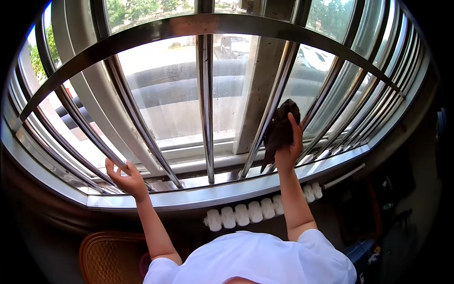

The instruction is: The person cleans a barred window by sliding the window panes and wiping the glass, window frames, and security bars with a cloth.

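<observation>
My right hand (292, 149) holds a dark brown cloth (279, 135) up against the window bars, right of the middle. The cloth is bunched near a shiny metal bar (273, 109); its lower end hangs down by the sill. Whether it wraps fully round that bar is hidden. On the left, my left hand (126, 179) has its fingers curled about the lower part of another metal bar (90, 130), just above the sill.
A flat metal crossband (208, 26) runs across the upright bars. Behind them are the window panes (161, 85). Below the metal sill (227, 189) is a white radiator (255, 211). A woven chair back (101, 255) stands at lower left.
</observation>
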`<action>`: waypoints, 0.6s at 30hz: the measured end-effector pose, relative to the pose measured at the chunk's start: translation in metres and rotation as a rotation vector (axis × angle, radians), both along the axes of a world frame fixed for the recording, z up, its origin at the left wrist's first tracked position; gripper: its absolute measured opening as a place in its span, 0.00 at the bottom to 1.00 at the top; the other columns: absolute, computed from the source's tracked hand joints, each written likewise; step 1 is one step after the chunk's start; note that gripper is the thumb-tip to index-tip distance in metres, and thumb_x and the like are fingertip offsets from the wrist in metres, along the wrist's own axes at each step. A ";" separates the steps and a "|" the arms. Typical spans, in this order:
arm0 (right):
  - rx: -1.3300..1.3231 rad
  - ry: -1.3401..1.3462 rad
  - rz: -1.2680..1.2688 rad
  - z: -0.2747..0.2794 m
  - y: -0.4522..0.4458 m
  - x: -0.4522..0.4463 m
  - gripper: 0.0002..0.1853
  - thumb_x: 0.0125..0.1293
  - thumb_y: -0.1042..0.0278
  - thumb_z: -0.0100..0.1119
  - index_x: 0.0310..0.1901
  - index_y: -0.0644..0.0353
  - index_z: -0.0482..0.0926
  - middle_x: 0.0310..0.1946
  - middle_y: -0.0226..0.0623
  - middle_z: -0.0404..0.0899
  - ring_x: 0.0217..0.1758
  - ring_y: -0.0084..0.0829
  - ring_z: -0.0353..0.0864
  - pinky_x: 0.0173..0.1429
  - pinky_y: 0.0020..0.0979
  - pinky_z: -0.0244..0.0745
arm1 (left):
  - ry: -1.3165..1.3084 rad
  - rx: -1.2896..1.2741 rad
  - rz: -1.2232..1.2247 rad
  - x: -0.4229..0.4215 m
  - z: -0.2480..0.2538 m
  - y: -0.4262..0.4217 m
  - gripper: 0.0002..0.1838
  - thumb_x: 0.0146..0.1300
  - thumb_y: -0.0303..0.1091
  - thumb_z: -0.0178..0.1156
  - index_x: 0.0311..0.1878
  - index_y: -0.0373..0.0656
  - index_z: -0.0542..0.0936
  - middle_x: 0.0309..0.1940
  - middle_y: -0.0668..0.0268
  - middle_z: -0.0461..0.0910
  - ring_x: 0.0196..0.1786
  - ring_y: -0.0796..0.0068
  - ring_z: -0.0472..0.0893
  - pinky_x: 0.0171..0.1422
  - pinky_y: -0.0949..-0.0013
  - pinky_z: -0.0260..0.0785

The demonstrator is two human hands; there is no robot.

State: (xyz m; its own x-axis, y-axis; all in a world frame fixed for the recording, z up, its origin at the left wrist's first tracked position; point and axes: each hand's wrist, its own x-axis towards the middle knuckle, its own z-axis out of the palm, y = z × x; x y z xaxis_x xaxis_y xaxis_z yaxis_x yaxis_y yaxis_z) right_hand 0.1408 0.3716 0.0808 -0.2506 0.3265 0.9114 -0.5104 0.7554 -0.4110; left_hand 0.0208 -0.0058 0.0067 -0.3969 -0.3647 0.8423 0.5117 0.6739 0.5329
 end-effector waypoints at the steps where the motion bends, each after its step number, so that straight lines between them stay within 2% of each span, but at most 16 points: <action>1: -0.004 0.081 0.024 0.016 -0.001 -0.009 0.27 0.62 0.86 0.53 0.65 0.61 0.72 0.57 0.37 0.73 0.63 0.34 0.72 0.70 0.30 0.62 | 0.096 -0.110 0.168 0.007 0.003 0.001 0.26 0.66 0.23 0.52 0.68 0.39 0.61 0.62 0.54 0.70 0.63 0.59 0.72 0.65 0.59 0.67; 2: -0.031 0.072 0.046 0.024 0.005 -0.012 0.29 0.62 0.84 0.56 0.66 0.60 0.70 0.60 0.37 0.70 0.65 0.34 0.71 0.71 0.31 0.61 | 0.093 -0.106 0.165 0.013 0.004 0.004 0.26 0.66 0.23 0.52 0.68 0.39 0.61 0.62 0.54 0.70 0.63 0.59 0.72 0.65 0.59 0.67; 3: -0.024 0.143 0.076 0.035 0.006 -0.020 0.31 0.60 0.84 0.59 0.66 0.59 0.70 0.61 0.37 0.68 0.65 0.33 0.70 0.71 0.32 0.61 | 0.107 -0.147 0.090 0.018 0.005 0.010 0.26 0.68 0.29 0.52 0.68 0.39 0.61 0.63 0.54 0.69 0.66 0.58 0.69 0.67 0.57 0.64; 4: 0.028 0.114 -0.006 0.037 0.007 -0.025 0.31 0.59 0.84 0.60 0.66 0.59 0.71 0.61 0.38 0.69 0.65 0.34 0.71 0.70 0.33 0.63 | 0.117 -0.191 0.014 0.027 0.009 0.016 0.27 0.69 0.34 0.52 0.69 0.39 0.60 0.64 0.54 0.67 0.68 0.57 0.65 0.69 0.54 0.60; 5: 0.083 0.081 -0.087 0.037 0.007 -0.026 0.31 0.59 0.84 0.60 0.66 0.58 0.71 0.60 0.39 0.70 0.66 0.35 0.71 0.69 0.33 0.65 | 0.079 -0.286 0.059 0.035 0.017 0.024 0.29 0.71 0.39 0.52 0.70 0.39 0.60 0.68 0.53 0.63 0.72 0.55 0.61 0.73 0.53 0.54; 7: 0.249 0.074 -0.181 0.003 0.014 -0.043 0.29 0.58 0.83 0.60 0.64 0.60 0.73 0.58 0.43 0.72 0.61 0.38 0.74 0.64 0.33 0.68 | 0.084 -0.251 -0.017 0.035 0.018 0.040 0.34 0.70 0.46 0.52 0.73 0.39 0.56 0.72 0.52 0.57 0.75 0.53 0.55 0.76 0.50 0.46; 8: 0.300 -0.014 -0.279 -0.019 0.014 -0.044 0.25 0.58 0.83 0.60 0.59 0.62 0.75 0.56 0.46 0.73 0.59 0.43 0.75 0.61 0.34 0.70 | -0.001 -0.286 -0.058 0.035 0.009 0.040 0.46 0.64 0.48 0.60 0.76 0.39 0.48 0.75 0.50 0.50 0.77 0.49 0.50 0.77 0.47 0.44; 9: 0.270 -0.093 -0.280 -0.041 0.010 -0.037 0.23 0.58 0.83 0.60 0.57 0.62 0.76 0.55 0.46 0.74 0.58 0.44 0.76 0.60 0.34 0.71 | 0.000 -0.281 -0.058 0.033 0.009 0.044 0.46 0.64 0.48 0.60 0.76 0.39 0.48 0.75 0.50 0.50 0.77 0.49 0.50 0.77 0.47 0.44; 10: 0.241 -0.174 -0.277 -0.063 0.006 -0.028 0.20 0.58 0.82 0.60 0.54 0.62 0.76 0.55 0.47 0.74 0.57 0.45 0.76 0.60 0.34 0.71 | -0.086 -0.237 -0.036 0.033 0.010 0.050 0.53 0.59 0.51 0.65 0.76 0.39 0.43 0.75 0.48 0.47 0.77 0.46 0.48 0.77 0.45 0.42; 11: 0.244 -0.132 -0.172 -0.087 0.010 -0.026 0.19 0.59 0.81 0.60 0.53 0.62 0.75 0.55 0.46 0.74 0.54 0.44 0.76 0.59 0.34 0.72 | -0.169 -0.187 -0.014 0.031 0.011 0.057 0.61 0.54 0.53 0.69 0.77 0.39 0.37 0.75 0.46 0.43 0.77 0.43 0.47 0.78 0.43 0.40; 12: 0.076 -0.244 -0.129 -0.110 0.010 -0.015 0.15 0.57 0.76 0.64 0.48 0.65 0.79 0.54 0.46 0.75 0.58 0.46 0.75 0.63 0.37 0.69 | -0.244 -0.219 0.023 0.035 0.016 0.062 0.69 0.47 0.47 0.75 0.76 0.38 0.31 0.75 0.44 0.40 0.77 0.40 0.45 0.78 0.42 0.40; 13: 0.101 -0.263 -0.173 -0.113 0.000 -0.002 0.17 0.58 0.77 0.63 0.51 0.64 0.80 0.53 0.45 0.75 0.56 0.44 0.76 0.63 0.36 0.69 | -0.244 -0.219 0.024 0.029 0.013 0.063 0.69 0.47 0.47 0.75 0.76 0.38 0.31 0.75 0.44 0.40 0.77 0.40 0.45 0.78 0.42 0.40; 15: -0.039 -0.370 -0.115 -0.120 -0.010 0.017 0.18 0.58 0.78 0.63 0.52 0.63 0.80 0.51 0.43 0.76 0.54 0.43 0.77 0.60 0.34 0.71 | -0.447 0.073 -0.202 0.018 0.000 0.069 0.66 0.47 0.40 0.73 0.76 0.38 0.31 0.75 0.44 0.41 0.77 0.39 0.47 0.78 0.44 0.45; 16: -0.040 -0.373 -0.120 -0.120 -0.012 0.026 0.18 0.58 0.78 0.63 0.52 0.63 0.80 0.51 0.43 0.76 0.54 0.43 0.77 0.60 0.34 0.71 | -0.467 0.167 -0.247 0.019 0.004 0.074 0.62 0.46 0.35 0.69 0.76 0.37 0.36 0.72 0.44 0.47 0.74 0.40 0.54 0.75 0.46 0.54; 17: -0.022 -0.393 -0.107 -0.117 -0.013 0.033 0.19 0.58 0.78 0.63 0.53 0.62 0.80 0.49 0.43 0.76 0.53 0.42 0.78 0.59 0.33 0.72 | -0.469 0.165 -0.252 0.021 0.005 0.074 0.62 0.46 0.35 0.69 0.76 0.37 0.36 0.72 0.44 0.47 0.74 0.40 0.54 0.75 0.46 0.54; 18: -0.006 -0.408 -0.096 -0.116 -0.013 0.038 0.20 0.57 0.78 0.64 0.54 0.62 0.80 0.48 0.42 0.77 0.52 0.42 0.79 0.57 0.33 0.73 | -0.423 0.124 -0.211 0.022 0.006 0.073 0.59 0.46 0.33 0.68 0.76 0.35 0.40 0.72 0.45 0.50 0.73 0.42 0.57 0.74 0.49 0.56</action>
State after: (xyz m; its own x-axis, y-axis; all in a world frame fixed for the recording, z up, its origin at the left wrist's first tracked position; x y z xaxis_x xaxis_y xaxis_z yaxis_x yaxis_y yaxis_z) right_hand 0.1786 0.3582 -0.0347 -0.5586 0.3708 0.7419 -0.2328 0.7885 -0.5693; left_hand 0.0431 0.0670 0.0129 -0.7713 -0.3266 0.5463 0.3514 0.4972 0.7933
